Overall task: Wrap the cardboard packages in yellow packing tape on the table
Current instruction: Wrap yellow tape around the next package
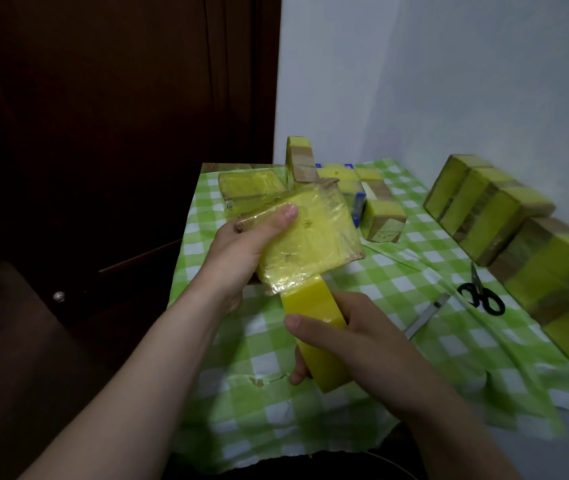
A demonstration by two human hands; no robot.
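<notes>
One head-worn wide-angle view looks down and forward across the tabletop (449, 358) from its near edge, close above, facing the white wall (449, 81).

Package (311, 237) sat above bench (397, 358) left-centre, tape roll (317, 341) touching its near edge. Scissors (482, 294) and cutter (427, 315) lay right; other packages (484, 209) behind and far right.

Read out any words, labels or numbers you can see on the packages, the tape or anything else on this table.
No text here is legible.
Blue box behind the held package: any print is too small and blurred to read.
Tape roll, scissors, wrapped packages on the right: no lettering visible.
</notes>
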